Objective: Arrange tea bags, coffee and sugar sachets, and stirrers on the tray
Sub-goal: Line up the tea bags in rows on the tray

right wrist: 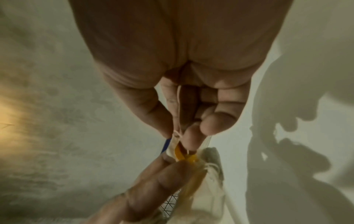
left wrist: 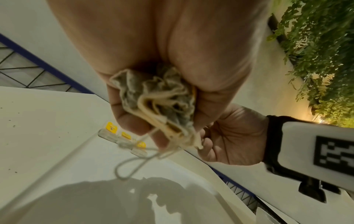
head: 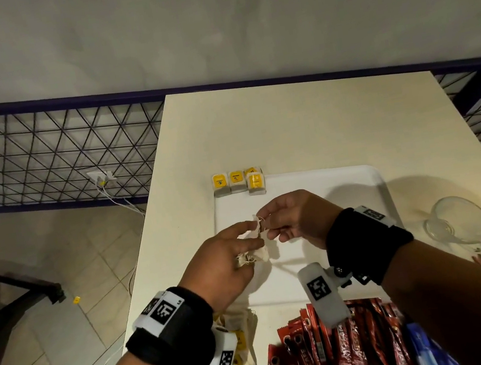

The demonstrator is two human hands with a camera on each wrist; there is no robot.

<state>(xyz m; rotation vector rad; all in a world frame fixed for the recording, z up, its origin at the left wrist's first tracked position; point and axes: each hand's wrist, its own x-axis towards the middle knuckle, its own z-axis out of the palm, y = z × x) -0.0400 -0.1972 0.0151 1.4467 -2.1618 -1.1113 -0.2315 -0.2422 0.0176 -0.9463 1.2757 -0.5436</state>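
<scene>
Both hands grip tangled tea bags [head: 256, 254]: left hand [head: 222, 265] clutches the bunch, right hand [head: 294, 219] pinches one above white tray [head: 343, 177] on cream table [head: 286, 123]; tiled floor [head: 63, 307], wire-mesh railing [head: 47, 157].

Both forearms are bare, with no sleeves in sight. Each wrist carries a wide black fabric wrist strap [head: 175, 330], the other black strap [head: 367, 244] sitting on the right arm. A white plastic block with a black square-patterned marker [head: 162, 311] sits on top of the left strap, and a second white marked camera housing [head: 219, 361] hangs below it. The right wrist's white rounded housing [head: 323, 294] bears the same kind of marker and joins the strap by a dark bracket with a screw [head: 340, 270].
</scene>
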